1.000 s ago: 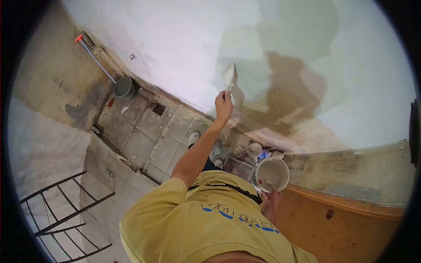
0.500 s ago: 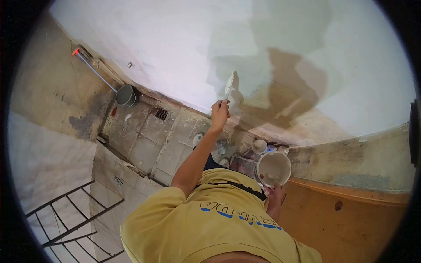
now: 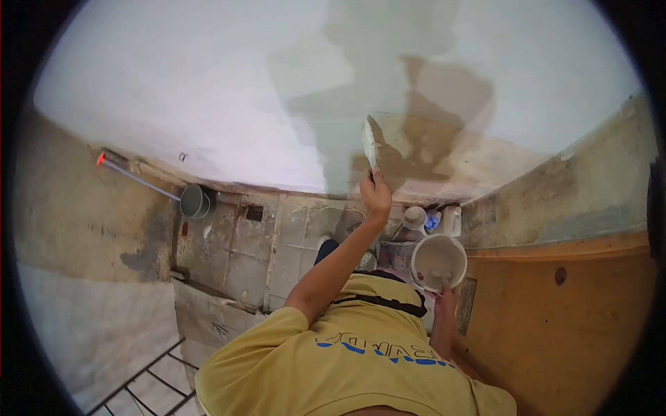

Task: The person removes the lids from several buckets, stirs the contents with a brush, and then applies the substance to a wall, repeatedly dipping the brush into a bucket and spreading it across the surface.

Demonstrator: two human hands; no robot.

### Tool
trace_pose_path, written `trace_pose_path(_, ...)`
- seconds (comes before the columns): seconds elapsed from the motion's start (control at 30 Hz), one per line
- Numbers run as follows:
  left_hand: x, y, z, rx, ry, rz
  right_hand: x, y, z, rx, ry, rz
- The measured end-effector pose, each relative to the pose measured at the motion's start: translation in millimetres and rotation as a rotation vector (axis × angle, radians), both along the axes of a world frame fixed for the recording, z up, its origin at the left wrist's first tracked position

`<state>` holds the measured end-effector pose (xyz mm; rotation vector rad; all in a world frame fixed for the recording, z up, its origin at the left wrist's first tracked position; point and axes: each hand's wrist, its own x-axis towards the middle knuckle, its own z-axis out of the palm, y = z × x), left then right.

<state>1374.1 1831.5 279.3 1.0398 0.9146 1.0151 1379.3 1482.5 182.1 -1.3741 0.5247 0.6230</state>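
My left hand (image 3: 375, 196) is closed around the handle of a putty knife (image 3: 370, 142). Pale filler coats its blade, which points up at the lower wall (image 3: 305, 132) and appears nearly edge-on, its dark shadow falling alongside. By my right side, my right hand (image 3: 445, 303) grips the near rim of a white bucket (image 3: 414, 262), thumb over the edge. Pale, smeared material lines the inside of that bucket.
Behind the bucket, a small tub (image 3: 414, 218) and a white jug (image 3: 452, 220) stand in the corner. An orange panel (image 3: 541, 312) runs along the right. On the left are a grey bucket (image 3: 195, 201), a long-handled tool (image 3: 139, 175) and a metal rack (image 3: 149, 374).
My view has turned and shifted. My left hand has carried the putty knife rightward along the wall, its blade now more upright. My right hand still holds the bucket.
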Motion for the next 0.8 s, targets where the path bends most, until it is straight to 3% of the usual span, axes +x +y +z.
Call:
trace_pose_path(0.07,20.8,2.1,-13.7,0.076,0.039,0.013,-8.4,-18.5,-20.0,0.027,0.000,-0.098)
trace_pose_path(0.13,41.2,3.8,-12.3,0.212,0.042,0.208,-23.3,-21.1,-4.9,0.008,-0.007,-0.189)
trace_pose_path(0.23,64.0,-1.6,12.9,0.393,0.069,0.293,-46.4,-20.6,25.5,-0.046,-0.053,-0.285)
trace_pose_path(0.37,101.9,-20.5,9.2,0.281,0.151,0.264,-67.3,-47.8,30.7,-0.040,-0.048,-0.366)
trace_pose_path(0.43,109.8,-32.1,17.5,0.212,0.205,0.013,-73.6,-71.2,17.3,-0.023,0.012,-0.395)
trace_pose_path(0.53,90.7,-55.2,40.9,0.316,0.238,-0.012,-84.9,-88.2,32.3,-0.019,0.062,-0.422)
trace_pose_path(0.67,50.3,-57.4,25.8,0.317,0.284,-0.074,-101.0,-98.4,53.8,0.015,0.018,-0.435)
trace_pose_path(0.73,38.4,-52.6,23.6,0.364,0.294,0.175,-99.7,-95.0,63.1,-0.016,0.013,-0.446)
trace_pose_path(0.8,43.7,-32.8,6.8,0.308,0.300,0.242,-99.0,-104.1,64.6,-0.047,0.021,-0.443)
